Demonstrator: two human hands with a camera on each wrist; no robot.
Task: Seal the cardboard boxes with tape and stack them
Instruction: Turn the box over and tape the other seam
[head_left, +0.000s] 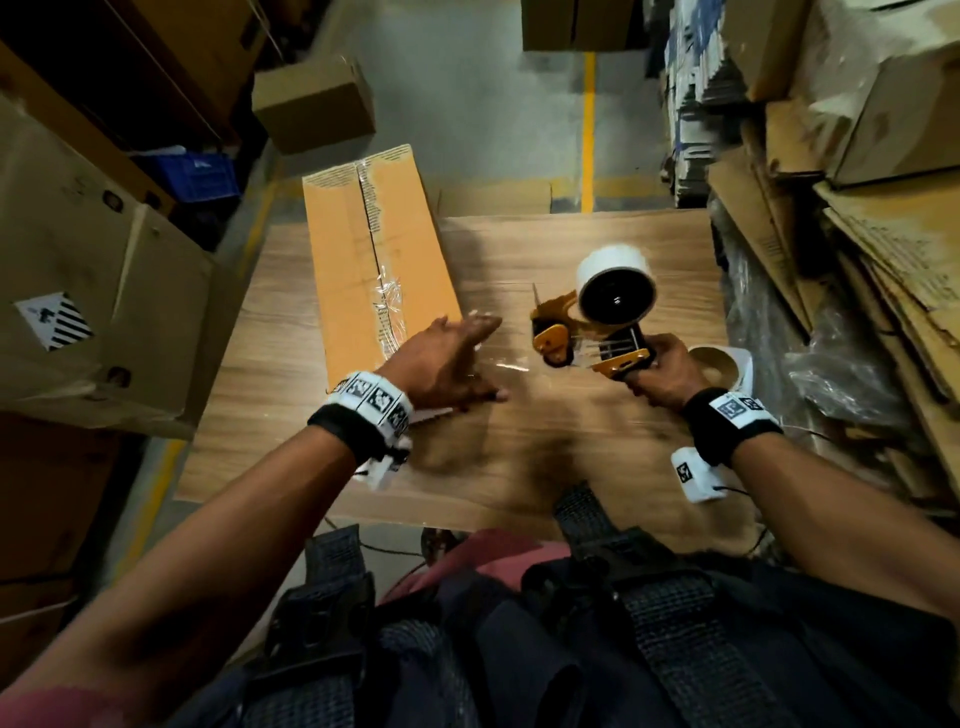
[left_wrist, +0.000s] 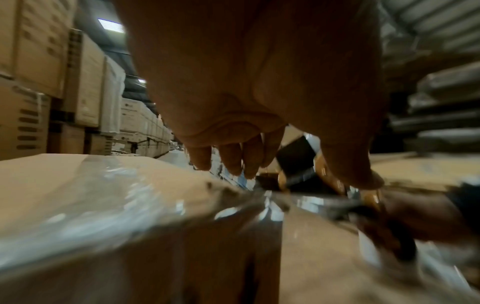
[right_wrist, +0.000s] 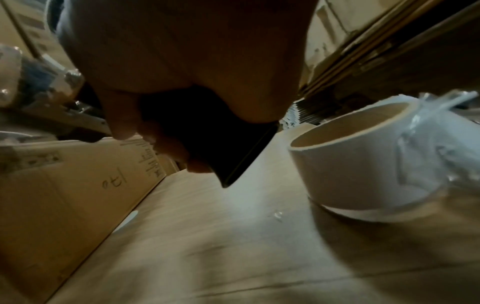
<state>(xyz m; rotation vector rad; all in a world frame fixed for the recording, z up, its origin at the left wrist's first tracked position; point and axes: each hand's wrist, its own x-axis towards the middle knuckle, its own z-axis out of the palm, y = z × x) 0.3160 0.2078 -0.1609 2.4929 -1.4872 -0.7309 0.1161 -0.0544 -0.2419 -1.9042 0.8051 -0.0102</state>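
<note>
Long cardboard box (head_left: 374, 260) lying flat on a wooden table (head_left: 519, 441), running from the upper left of the head view down toward the middle, its centre seam covered by clear tape (head_left: 387, 306) that wrinkles near the close end. Left hand (head_left: 447, 364) just beside the box's near right corner, in the middle of the frame, fingers spread and nearly straight, wrapped around nothing; whether the fingertips touch the loose strip of tape is hard to tell through the blur. Seen from the left wrist, the same left hand (left_wrist: 246, 92) hanging over the box (left_wrist: 103, 205), fingers (left_wrist: 231, 158) pointing down, shiny film stretching away to the right. Right hand (head_left: 662, 374) at right of centre, fingers curled tight around the black handle of a yellow tape gun (head_left: 587, 332) carrying a white roll, the gun lifted above the table. From the right wrist, the right hand (right_wrist: 182, 72) closed on the dark handle (right_wrist: 233, 148), with a spare roll of tape (right_wrist: 363, 164) standing on the table at right, near the hand, loose film crumpled against it. Same spare roll (head_left: 722, 366) just behind the right hand in the head view. Stacked brown cartons (head_left: 93, 260) at the left edge, flattened cardboard (head_left: 857, 260) piled at the right.
</note>
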